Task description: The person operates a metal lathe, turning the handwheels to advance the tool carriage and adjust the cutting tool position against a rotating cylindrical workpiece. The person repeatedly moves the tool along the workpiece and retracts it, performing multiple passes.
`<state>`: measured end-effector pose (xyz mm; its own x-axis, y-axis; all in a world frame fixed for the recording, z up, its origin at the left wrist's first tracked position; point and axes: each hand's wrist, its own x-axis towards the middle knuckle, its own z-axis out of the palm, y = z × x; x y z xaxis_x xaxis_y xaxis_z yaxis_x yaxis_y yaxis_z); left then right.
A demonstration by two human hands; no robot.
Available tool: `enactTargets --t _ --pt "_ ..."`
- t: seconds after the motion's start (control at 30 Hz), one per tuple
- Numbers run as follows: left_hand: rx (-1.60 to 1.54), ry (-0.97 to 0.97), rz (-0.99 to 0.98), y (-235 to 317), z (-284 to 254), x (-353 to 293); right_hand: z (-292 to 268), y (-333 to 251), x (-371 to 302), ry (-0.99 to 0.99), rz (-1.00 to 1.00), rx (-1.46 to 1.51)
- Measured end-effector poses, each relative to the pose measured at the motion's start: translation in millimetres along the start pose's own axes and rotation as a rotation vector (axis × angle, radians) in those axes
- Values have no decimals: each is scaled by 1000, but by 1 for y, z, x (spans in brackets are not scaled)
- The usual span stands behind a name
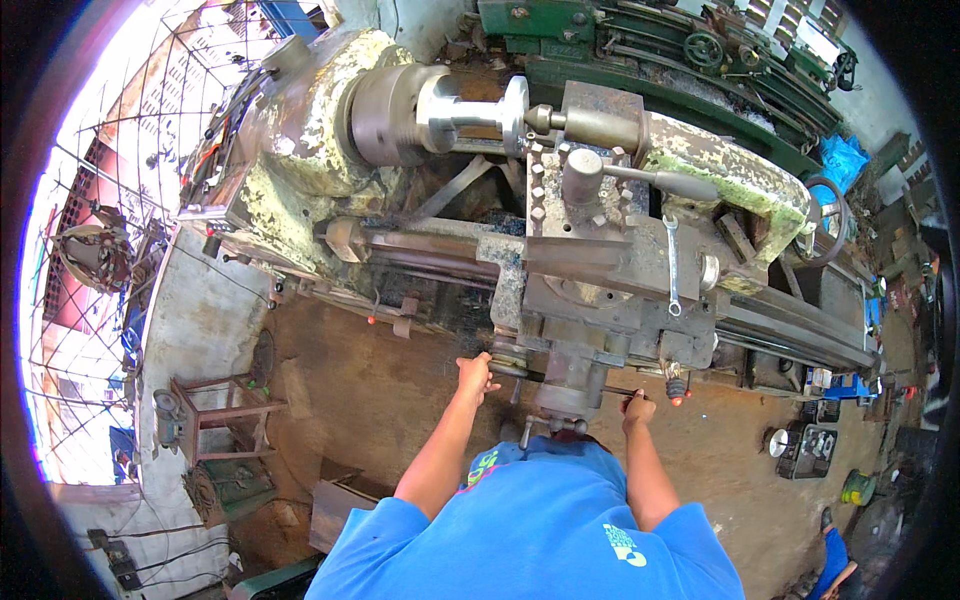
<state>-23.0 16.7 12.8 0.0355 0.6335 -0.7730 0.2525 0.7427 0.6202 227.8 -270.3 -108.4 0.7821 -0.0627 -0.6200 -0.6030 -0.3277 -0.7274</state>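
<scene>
A large metal lathe fills the area before me. My left hand (476, 378) is curled at the left rim of a dark handwheel (512, 368) on the front of the carriage. My right hand (638, 408) is closed round the end of a thin dark lever (617, 390), right of the cross-slide housing (575, 380), which hides where it leads. A ball-ended crank (550, 427) sits close to my body. In the chuck (390, 115) is a shiny flanged metal workpiece (475, 112). The tailstock centre (543, 119) meets its right end.
A combination spanner (672, 265) lies on the carriage beside the toolpost (583, 178) and its long handle. A green lathe (650, 70) stands behind. At left are a wooden stand (230, 405) and a wire-grid window (90, 220). A black crate (806, 450) sits on the floor at right.
</scene>
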Motion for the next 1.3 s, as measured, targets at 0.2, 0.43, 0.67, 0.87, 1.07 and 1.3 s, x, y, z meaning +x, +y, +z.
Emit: enactTargets --t 0.2,0.43,0.67,0.87,1.07,1.3 --pt "-2 -84 -34 1 -5 6 11 31 47 -116 231 125" --pt "47 -7 1 2 -2 0 10 49 65 -181 310 294" --pt "92 18 102 -5 12 -14 -51 -33 42 474 -246 -96" --pt "4 27 79 -8 16 -9 -62 -173 -41 204 -664 250" --pt "3 -47 93 -3 8 -6 -40 -216 -94 60 -858 -330" --pt "20 4 95 -5 9 -8 -40 -216 -98 136 -888 -299"
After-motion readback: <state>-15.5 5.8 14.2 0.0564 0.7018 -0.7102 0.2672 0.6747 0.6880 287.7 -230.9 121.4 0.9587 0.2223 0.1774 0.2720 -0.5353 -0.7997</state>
